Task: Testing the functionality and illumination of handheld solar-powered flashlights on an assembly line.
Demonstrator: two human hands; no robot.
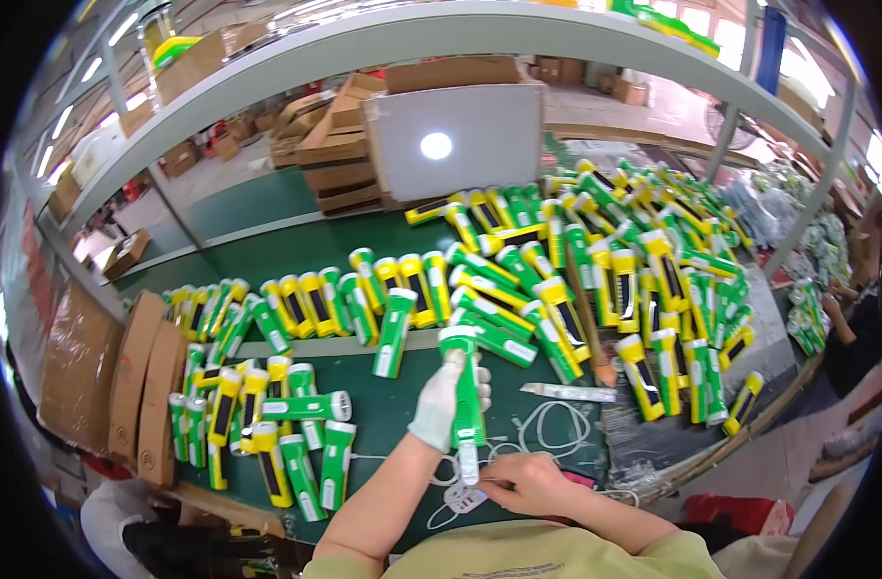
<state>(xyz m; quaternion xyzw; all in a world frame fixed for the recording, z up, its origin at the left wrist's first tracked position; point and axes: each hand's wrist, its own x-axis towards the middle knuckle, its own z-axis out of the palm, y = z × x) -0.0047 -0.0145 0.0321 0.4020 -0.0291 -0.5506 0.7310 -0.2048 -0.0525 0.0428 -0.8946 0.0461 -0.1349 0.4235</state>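
Observation:
A white-gloved left hand (435, 405) is wrapped round a green flashlight (469, 410), whose white head points away from me. From the tail end, close to me, a narrow white piece sticks out. My bare right hand (535, 484) is beside that tail, fingers closed and pinched; what they hold is too small to make out. Just under the tail lies a white block (463, 499), with a white cable (556, 446) looped to its right. A bright round spot shows on the upright white board (450, 159) ahead.
Rows of green and yellow flashlights (393, 333) stretch across the bench (402, 405). More are heaped on the right (658, 289) and at left (306, 405). A utility knife (568, 392) lies right of my left hand. Cardboard (142, 386) stands left; a person's arm (841, 318) shows far right.

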